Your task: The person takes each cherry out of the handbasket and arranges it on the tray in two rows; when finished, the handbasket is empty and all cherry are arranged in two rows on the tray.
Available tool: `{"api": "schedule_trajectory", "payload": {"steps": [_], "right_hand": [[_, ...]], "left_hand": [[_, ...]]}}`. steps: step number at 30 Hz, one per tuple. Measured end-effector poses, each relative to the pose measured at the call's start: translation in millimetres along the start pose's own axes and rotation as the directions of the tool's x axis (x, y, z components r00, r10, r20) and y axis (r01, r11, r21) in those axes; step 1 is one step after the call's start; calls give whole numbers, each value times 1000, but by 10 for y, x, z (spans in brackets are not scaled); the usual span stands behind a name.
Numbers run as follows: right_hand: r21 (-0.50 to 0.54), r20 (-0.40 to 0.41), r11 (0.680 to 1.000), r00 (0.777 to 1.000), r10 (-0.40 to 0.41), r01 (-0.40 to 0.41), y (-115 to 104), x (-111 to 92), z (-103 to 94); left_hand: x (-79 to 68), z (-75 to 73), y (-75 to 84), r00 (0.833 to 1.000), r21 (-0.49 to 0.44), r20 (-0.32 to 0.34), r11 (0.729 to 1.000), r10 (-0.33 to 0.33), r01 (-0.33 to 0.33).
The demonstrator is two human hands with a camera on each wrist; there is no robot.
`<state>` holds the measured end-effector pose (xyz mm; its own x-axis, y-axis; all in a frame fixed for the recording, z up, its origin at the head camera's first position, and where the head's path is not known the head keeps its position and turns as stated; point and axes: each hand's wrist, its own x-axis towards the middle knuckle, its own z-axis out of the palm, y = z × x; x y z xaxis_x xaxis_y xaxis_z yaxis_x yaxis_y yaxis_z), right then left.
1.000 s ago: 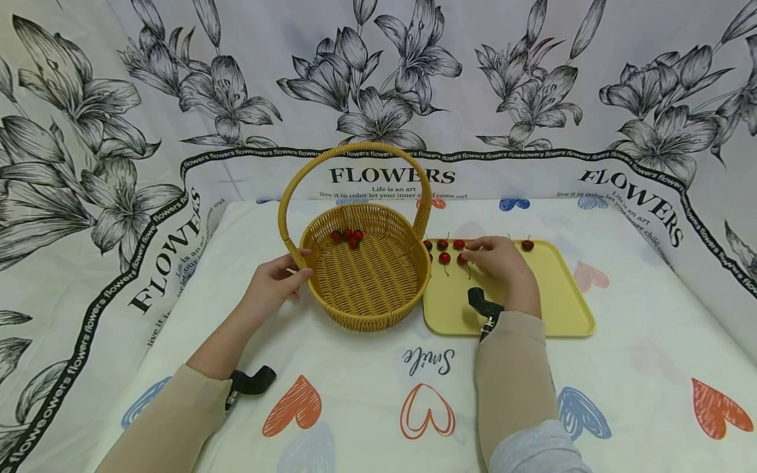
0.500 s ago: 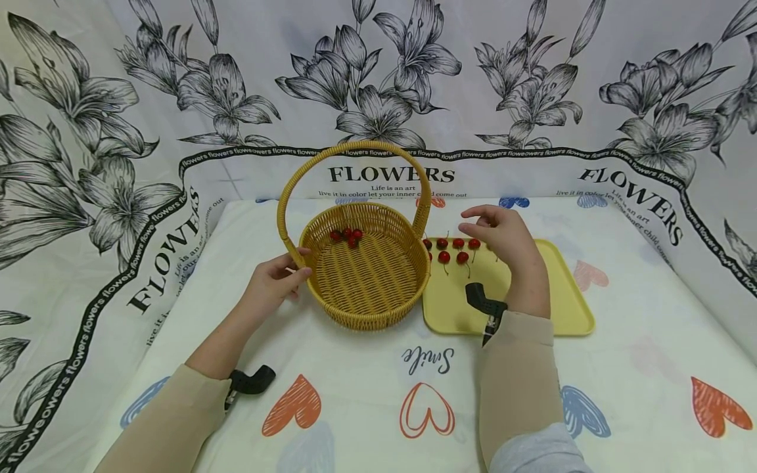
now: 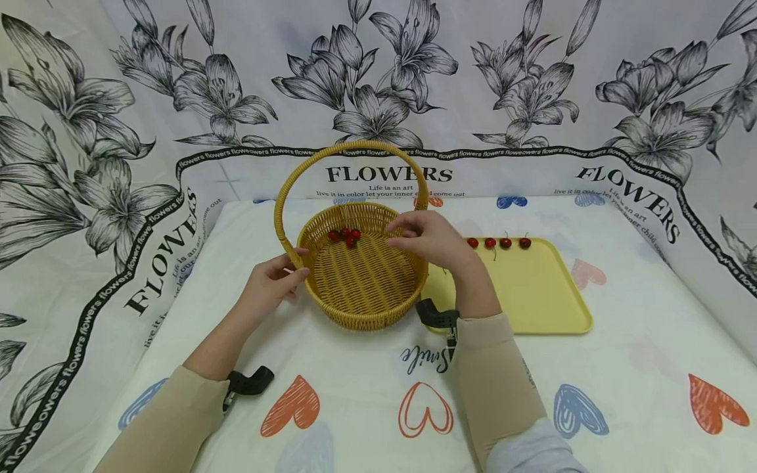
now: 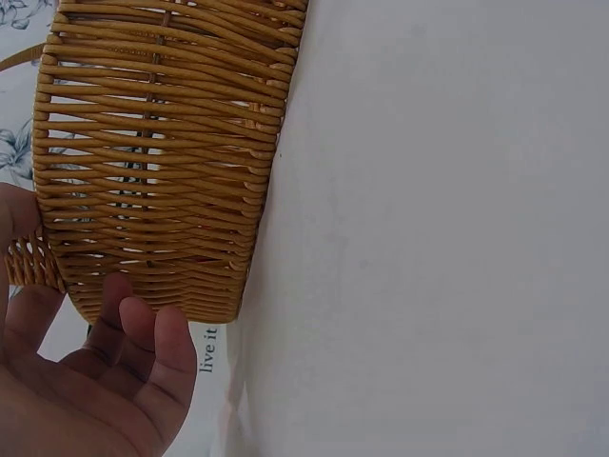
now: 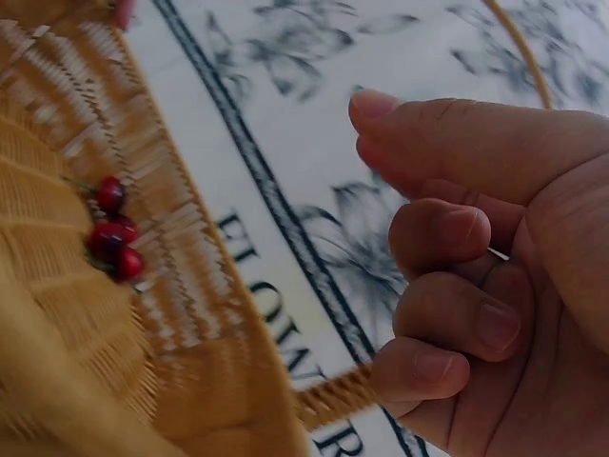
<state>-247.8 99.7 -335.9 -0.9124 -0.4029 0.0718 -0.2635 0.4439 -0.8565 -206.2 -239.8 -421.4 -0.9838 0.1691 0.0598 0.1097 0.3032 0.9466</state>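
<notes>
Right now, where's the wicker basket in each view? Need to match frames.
Head: wicker basket at centre, handle up.
Left wrist: its outer wall, upper left.
Right wrist: its inner wall on the left, cherries inside.
Shared landmark: flower-print backdrop, in all three.

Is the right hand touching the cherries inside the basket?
Apart: the right wrist view shows a clear gap between the right hand and the cherries.
</notes>
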Motion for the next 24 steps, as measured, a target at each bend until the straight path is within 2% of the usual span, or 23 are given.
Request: {"api": "schedule_trajectory", "payload": {"steps": [6,10,16,21,24], "right_hand": [[-17,16,1000,1000,6,-5,-20,159,360],[-68,33,996,998,54,-52,-12,263,545],[-227,117,965,980,164,-134,-17,392,734],[-288,155,941,961,231,-180,53,470,847],[-318,182,931,952,244,-178,110,522,904]], "left_hand": [[2,-10,-8,1000,0,4,1000,6,-6],[8,3,-6,1000,-7,7,1000,16,-16],[-3,28,17,1000,-8,6,1000,15,-15],[-7,7,12,1000,0,2,1000,16,-16],[-2,-7,5,1000,10,1,1000,10,-10]]}}
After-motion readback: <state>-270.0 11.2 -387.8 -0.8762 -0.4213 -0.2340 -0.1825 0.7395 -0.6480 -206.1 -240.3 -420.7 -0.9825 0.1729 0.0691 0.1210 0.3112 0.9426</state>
